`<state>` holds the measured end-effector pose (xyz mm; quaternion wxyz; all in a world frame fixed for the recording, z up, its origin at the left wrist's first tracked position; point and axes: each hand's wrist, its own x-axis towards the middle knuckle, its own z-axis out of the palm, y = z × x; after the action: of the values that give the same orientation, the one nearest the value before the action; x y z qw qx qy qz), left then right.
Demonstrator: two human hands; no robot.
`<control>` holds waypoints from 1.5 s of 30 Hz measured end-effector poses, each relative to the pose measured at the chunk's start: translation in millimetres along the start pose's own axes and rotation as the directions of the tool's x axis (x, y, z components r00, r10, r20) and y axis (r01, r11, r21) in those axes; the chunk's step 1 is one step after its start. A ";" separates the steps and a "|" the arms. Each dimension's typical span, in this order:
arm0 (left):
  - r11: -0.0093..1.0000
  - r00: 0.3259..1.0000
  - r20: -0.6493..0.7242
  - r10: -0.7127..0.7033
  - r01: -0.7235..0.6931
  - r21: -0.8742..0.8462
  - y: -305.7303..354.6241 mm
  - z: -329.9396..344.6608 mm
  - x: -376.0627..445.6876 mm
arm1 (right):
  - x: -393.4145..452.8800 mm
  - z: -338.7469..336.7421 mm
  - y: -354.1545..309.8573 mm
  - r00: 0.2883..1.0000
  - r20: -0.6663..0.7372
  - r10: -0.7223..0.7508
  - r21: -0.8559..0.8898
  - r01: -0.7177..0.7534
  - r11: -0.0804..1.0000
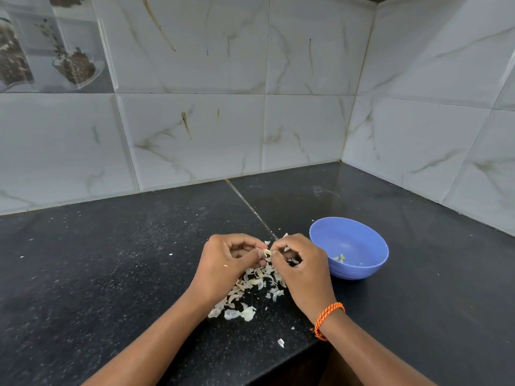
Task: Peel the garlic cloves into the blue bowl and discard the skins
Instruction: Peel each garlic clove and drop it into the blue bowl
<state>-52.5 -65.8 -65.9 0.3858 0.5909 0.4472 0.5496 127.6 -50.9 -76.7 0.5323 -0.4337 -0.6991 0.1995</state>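
Observation:
Both hands meet over the black counter, just left of the blue bowl (359,270). My left hand (231,263) and my right hand (299,263) pinch one small garlic clove (267,252) between their fingertips, fingers curled around it. Beneath and in front of the hands lies a loose pile of pale garlic skins (250,291). A few small peeled cloves (340,257) sit at the bottom of the bowl. The bowl stands upright, close to my right hand's knuckles.
The black stone counter (111,274) runs into a tiled corner at the back right. Its front edge drops off near the lower middle, under my right wrist. A stray skin flake (281,342) lies near that edge.

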 end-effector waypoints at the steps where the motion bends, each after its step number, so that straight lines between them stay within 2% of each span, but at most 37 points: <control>1: 1.000 1.000 0.009 -0.002 0.002 -0.001 -0.3 -0.6 0.4 | 0.0 -0.2 -0.1 1.000 0.005 0.002 0.007 -0.002 1.000; 24: 0.999 0.991 0.122 -0.046 0.045 0.009 -0.1 -4.5 2.5 | -4.4 -3.2 -7.1 0.981 0.109 0.159 0.128 -0.173 0.977; 26: 0.998 0.993 0.102 -0.061 0.063 -0.013 -0.4 -2.7 1.5 | -5.0 -2.4 -7.4 0.982 0.120 0.145 0.099 -0.157 0.983; 32: 0.983 0.992 0.042 -0.118 0.122 -0.139 -1.5 1.5 -1.5 | -7.7 1.5 -7.1 0.995 0.091 -0.037 -0.233 0.058 0.971; 36: 0.986 0.991 0.074 -0.114 0.122 -0.117 0.2 3.1 -2.6 | -9.1 2.1 -7.2 0.992 0.094 -0.086 -0.275 0.109 0.955; 40: 0.975 0.988 0.085 -0.129 0.142 -0.169 4.9 1.6 -2.1 | -9.6 3.7 -4.4 0.993 0.062 -0.097 -0.331 0.113 0.937; 45: 0.970 0.971 0.193 -0.140 0.174 -0.171 9.8 -3.9 -2.6 | -6.4 3.3 -1.5 0.997 0.044 -0.070 -0.300 0.080 0.950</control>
<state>-55.4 -71.4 -57.0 0.5206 0.5619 0.4024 0.5013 124.3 -56.3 -80.5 0.4556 -0.4797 -0.7459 0.0771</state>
